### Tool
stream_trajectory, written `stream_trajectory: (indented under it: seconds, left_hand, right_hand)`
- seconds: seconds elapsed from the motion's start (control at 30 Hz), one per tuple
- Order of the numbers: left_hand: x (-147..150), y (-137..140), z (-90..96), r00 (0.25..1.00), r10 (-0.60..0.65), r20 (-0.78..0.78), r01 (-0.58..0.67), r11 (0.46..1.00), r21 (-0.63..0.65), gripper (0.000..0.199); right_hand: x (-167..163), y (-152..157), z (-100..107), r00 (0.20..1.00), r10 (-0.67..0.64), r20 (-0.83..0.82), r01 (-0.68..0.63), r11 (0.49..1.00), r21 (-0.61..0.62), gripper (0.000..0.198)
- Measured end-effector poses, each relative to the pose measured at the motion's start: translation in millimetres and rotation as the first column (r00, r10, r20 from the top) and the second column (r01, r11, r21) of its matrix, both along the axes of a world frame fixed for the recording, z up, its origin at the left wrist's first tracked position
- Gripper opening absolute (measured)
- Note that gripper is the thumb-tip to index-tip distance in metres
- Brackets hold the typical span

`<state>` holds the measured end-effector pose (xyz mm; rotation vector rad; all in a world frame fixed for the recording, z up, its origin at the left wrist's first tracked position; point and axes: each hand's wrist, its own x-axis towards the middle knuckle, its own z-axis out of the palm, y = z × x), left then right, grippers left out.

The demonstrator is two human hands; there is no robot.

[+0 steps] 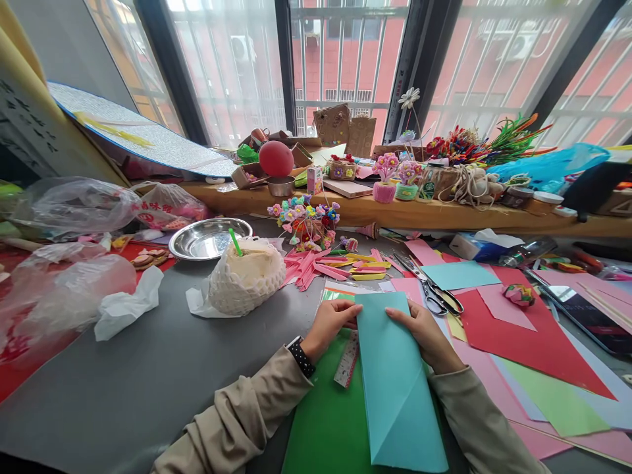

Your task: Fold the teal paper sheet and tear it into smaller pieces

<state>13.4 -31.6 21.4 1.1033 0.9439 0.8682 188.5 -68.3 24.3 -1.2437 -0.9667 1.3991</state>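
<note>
A folded sheet of light blue paper (pixel 397 388) is held up between my two hands, with a diagonal crease across its lower part. My left hand (pixel 333 324) pinches its upper left edge. Around its upper right side my right hand (pixel 427 332) is closed, the thumb lying on the front face and the other fingers behind, out of sight. Beneath the paper lies a green sheet (pixel 316 421), and a small patterned ruler (pixel 347 360) rests on it, partly covered by the blue paper.
Scissors (pixel 434 289) lie beyond my right hand, near red paper (pixel 533 336) and a phone (pixel 587 309). A coconut in foam netting (pixel 247 276) with a green straw stands left, before a metal plate (pixel 210 238). Pink and yellow strips (pixel 320 266) lie ahead.
</note>
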Motion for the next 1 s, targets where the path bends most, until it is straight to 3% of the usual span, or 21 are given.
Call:
stream_trajectory:
  seconds: [0.17,0.5,1.0]
  left_hand:
    - [0.4,2.1,-2.3,1.000,-0.014,-0.016,0.014,1.000,-0.025,0.033]
    - [0.0,-0.2,-2.6,0.977,-0.173,-0.127,0.172,0.985,-0.014,0.034]
    - [-5.0,4.7,-9.2,0.875,-0.437,-0.210,0.445,0.896,-0.009,0.035]
  right_hand:
    - [-0.3,1.4,-0.3,1.000,-0.022,0.000,0.023,1.000,-0.021,0.033]
    - [3.4,3.9,-3.2,0.992,-0.123,-0.012,0.122,0.991,-0.047,0.034]
    - [5.6,3.6,-0.4,0.985,-0.174,-0.021,0.172,0.984,-0.048,0.035]
